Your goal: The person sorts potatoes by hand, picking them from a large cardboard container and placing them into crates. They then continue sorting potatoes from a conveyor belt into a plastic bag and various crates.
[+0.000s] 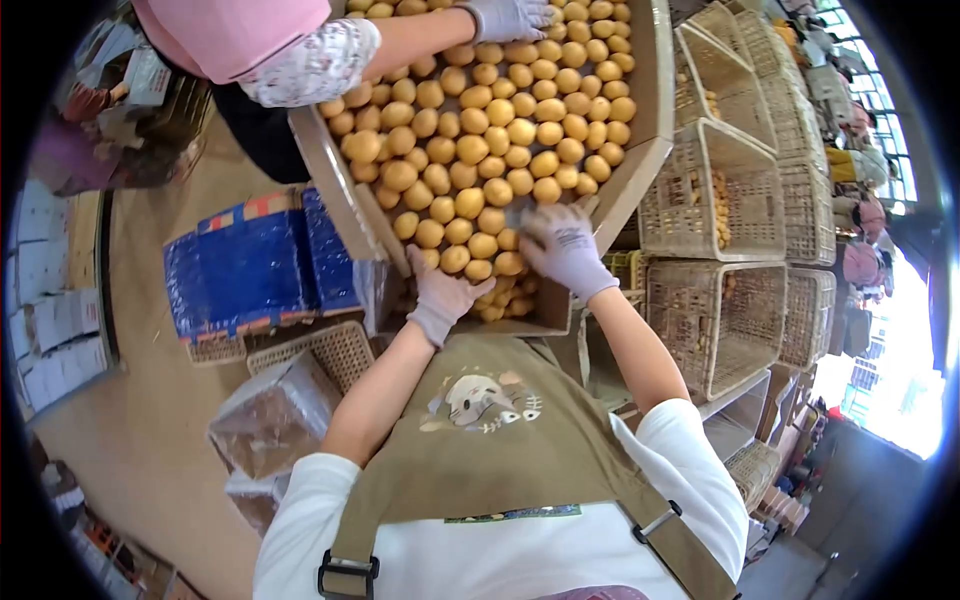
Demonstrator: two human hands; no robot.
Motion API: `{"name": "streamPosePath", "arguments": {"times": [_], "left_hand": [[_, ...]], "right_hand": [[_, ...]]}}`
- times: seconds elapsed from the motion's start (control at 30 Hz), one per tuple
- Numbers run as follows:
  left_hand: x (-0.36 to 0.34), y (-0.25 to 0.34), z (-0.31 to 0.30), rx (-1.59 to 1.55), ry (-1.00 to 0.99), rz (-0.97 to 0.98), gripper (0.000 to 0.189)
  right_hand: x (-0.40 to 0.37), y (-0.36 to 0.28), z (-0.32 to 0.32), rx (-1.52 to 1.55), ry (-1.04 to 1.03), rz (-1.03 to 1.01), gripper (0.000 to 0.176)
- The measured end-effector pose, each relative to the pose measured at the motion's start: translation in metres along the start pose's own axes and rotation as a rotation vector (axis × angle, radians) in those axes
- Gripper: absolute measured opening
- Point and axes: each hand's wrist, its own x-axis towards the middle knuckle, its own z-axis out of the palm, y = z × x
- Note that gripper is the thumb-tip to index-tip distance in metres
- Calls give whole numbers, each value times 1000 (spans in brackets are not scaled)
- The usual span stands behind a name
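Note:
Many round yellow-orange fruits, which look like citrus, cover a sorting table with cardboard sides. At the near left corner my left hand, in a pale glove, is open with its index finger and thumb spread beside the fruits. My right hand, also gloved, reaches over the fruits at the near right edge. Its fingers are blurred, and whether they hold a fruit cannot be made out. Between my hands, more fruits lie lower down in a cardboard box against my apron.
Another person's gloved hand rests on the fruits at the far side. Stacked wicker-look crates, some holding fruits, stand on the right. To the left are a blue-covered stack, a woven basket and a plastic-lined container.

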Motion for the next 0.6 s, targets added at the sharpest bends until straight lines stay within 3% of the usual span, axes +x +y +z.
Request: {"name": "streamPosePath", "arguments": {"times": [0.07, 0.13, 0.17, 0.2, 0.27, 0.3, 0.33, 0.37, 0.4, 0.47, 0.53, 0.6], "left_hand": [[-5, -5, 13, 66, 286, 62, 98], [3, -1, -11, 26, 426, 36, 87], [3, 2, -22, 79, 378, 15, 82], [0, 2, -29, 127, 328, -4, 77], [1, -4, -35, 327, 445, 55, 51], [-7, -7, -23, 369, 425, 113, 50], [-15, -7, -1, 411, 400, 173, 49], [-19, 0, 11, 362, 410, 87, 55], [-20, 5, 13, 359, 208, 125, 64], [-17, 6, 22, 136, 369, 99, 72], [-10, 13, 19, -26, 347, 81, 81], [-2, 11, 18, -22, 473, 58, 77]], "right_hand": [[2, -4, 5, -13, 312, -48, 31], [16, 8, 13, 67, -35, 137, 32], [29, 5, 7, 162, 0, 246, 39], [29, -6, 9, 147, 299, 278, 48], [26, -26, 35, -40, 248, 109, 59], [20, -33, 30, -78, 14, 56, 69], [18, -32, 31, -60, -30, -23, 65], [25, -25, 28, 71, -124, 39, 62], [34, -19, 21, 201, -225, 103, 58], [35, -26, 18, 71, 381, 207, 37], [35, -25, 27, -48, 292, 128, 31], [40, -8, 11, 135, 67, 146, 35]]}}
